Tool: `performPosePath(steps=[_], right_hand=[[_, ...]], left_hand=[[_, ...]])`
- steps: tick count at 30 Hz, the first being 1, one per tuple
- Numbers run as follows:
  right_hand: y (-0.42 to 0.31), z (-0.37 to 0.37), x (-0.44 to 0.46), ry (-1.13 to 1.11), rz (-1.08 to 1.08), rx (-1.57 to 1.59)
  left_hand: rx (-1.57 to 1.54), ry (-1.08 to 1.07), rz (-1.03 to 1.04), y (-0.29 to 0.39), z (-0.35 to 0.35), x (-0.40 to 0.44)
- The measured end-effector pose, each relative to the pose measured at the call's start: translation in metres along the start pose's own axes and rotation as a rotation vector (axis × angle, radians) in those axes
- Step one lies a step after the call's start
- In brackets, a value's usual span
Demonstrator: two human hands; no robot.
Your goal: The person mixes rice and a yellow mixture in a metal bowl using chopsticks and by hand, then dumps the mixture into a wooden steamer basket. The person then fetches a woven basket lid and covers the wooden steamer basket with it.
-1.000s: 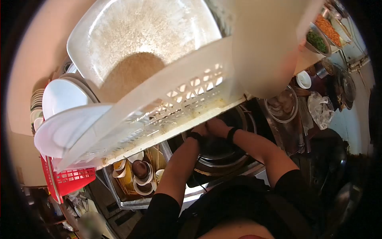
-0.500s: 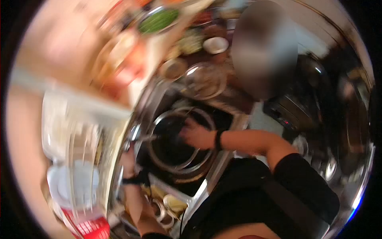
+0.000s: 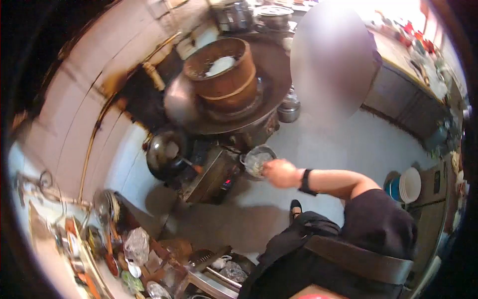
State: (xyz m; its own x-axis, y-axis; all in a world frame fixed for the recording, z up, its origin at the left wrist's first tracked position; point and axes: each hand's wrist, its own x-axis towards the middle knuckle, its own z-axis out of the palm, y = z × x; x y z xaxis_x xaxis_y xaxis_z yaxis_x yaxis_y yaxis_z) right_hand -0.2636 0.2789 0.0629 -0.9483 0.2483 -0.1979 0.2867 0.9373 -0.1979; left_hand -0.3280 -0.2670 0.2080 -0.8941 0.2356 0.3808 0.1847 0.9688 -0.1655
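My right hand [image 3: 281, 173] reaches out over a small metal pot [image 3: 258, 162] with pale contents. Its fingers are closed at the pot's right rim, and what they hold, if anything, is too small to make out. A black band circles the wrist. Left of the pot stands a boxy cooker [image 3: 211, 177] with a red light, and a dark wok [image 3: 167, 154] sits beyond it. My left hand is out of view.
A wooden steamer barrel [image 3: 226, 74] with white contents stands in a large wok [image 3: 274, 60]. A blurred person [image 3: 333, 65] is at the upper right. White buckets [image 3: 410, 184] stand at right. Plastic bags [image 3: 136, 246] and utensils lie at lower left.
The view has swung right, from the dish rack and sink to the floor and large wok. My right hand has left the round pan; my left hand has gone out of view.
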Motion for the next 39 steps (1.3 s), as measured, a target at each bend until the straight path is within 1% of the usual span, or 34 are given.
performPosePath(steps=[2, 3, 4, 5, 6, 8, 10, 12, 13, 16, 18, 19, 21, 22, 23, 24, 27, 29, 31, 35, 38, 39], right_hand=[[0.059, -0.048, -0.081, 0.025, 0.284, 0.104], [0.093, -0.031, -0.124, 0.139, 0.362, 0.099], [0.111, -0.021, -0.155, 0.232, 0.44, 0.082], [0.125, -0.015, -0.187, 0.276, 0.509, 0.102], [0.138, -0.007, -0.218, 0.321, 0.573, 0.12], [0.153, 0.021, -0.267, 0.355, 0.689, 0.112], [0.167, 0.054, -0.302, 0.31, 0.835, 0.127], [0.175, 0.073, -0.327, 0.261, 0.973, 0.193], [0.185, 0.083, -0.337, 0.253, 1.021, 0.217], [0.229, 0.09, -0.354, 0.192, 1.122, 0.276], [0.265, 0.094, -0.357, 0.162, 1.18, 0.295], [0.288, 0.097, -0.358, 0.135, 1.147, 0.292], [0.337, 0.106, -0.354, -0.093, 1.184, 0.452], [0.356, 0.141, -0.357, 0.004, 1.188, 0.415], [0.37, 0.127, -0.346, 0.007, 1.391, 0.593], [0.389, 0.134, -0.346, 0.036, 1.426, 0.661], [0.438, 0.157, -0.372, 0.037, 1.451, 0.829], [0.47, 0.161, -0.39, 0.023, 1.492, 0.9], [0.503, 0.175, -0.411, 0.025, 1.537, 0.942], [0.569, 0.189, -0.464, -0.029, 1.603, 0.974], [0.632, 0.207, -0.504, -0.046, 1.593, 0.97], [0.659, 0.216, -0.519, -0.058, 1.564, 0.947]], left_hand=[[-0.039, -0.063, 0.092, 0.072, 0.037, 0.037], [-0.026, -0.039, 0.083, 0.112, 0.079, 0.044], [-0.016, -0.037, 0.07, 0.144, 0.14, 0.072], [-0.143, 0.002, 0.115, 0.185, 0.155, 0.097], [-0.241, 0.028, 0.163, 0.234, 0.149, 0.119], [-0.289, 0.005, 0.224, 0.317, 0.134, 0.155], [-0.414, 0.055, 0.262, 0.415, 0.127, 0.183], [-0.557, 0.2, 0.462, 0.502, 0.106, 0.198], [-0.587, 0.238, 0.532, 0.549, 0.091, 0.199], [-0.729, 0.339, 0.666, 0.684, 0.053, 0.2], [-0.791, 0.397, 0.787, 0.759, 0.015, 0.196], [-0.85, 0.408, 0.906, 0.796, -0.002, 0.196], [-0.968, 0.409, 1.084, 0.857, -0.03, 0.194], [-1.106, 0.301, 1.167, 0.889, -0.036, 0.195], [-1.204, 0.194, 1.254, 0.92, -0.036, 0.193], [-1.226, 0.125, 1.338, 0.945, -0.041, 0.184], [-1.18, -0.01, 1.463, 1.027, -0.063, 0.155], [-1.215, -0.08, 1.491, 1.077, -0.064, 0.138], [-1.246, -0.055, 1.508, 1.117, -0.075, 0.124], [-1.321, -0.09, 1.455, 1.189, -0.074, 0.116], [-1.258, -0.164, 1.436, 1.231, -0.069, 0.102], [-1.269, -0.164, 1.399, 1.245, -0.073, 0.092]])
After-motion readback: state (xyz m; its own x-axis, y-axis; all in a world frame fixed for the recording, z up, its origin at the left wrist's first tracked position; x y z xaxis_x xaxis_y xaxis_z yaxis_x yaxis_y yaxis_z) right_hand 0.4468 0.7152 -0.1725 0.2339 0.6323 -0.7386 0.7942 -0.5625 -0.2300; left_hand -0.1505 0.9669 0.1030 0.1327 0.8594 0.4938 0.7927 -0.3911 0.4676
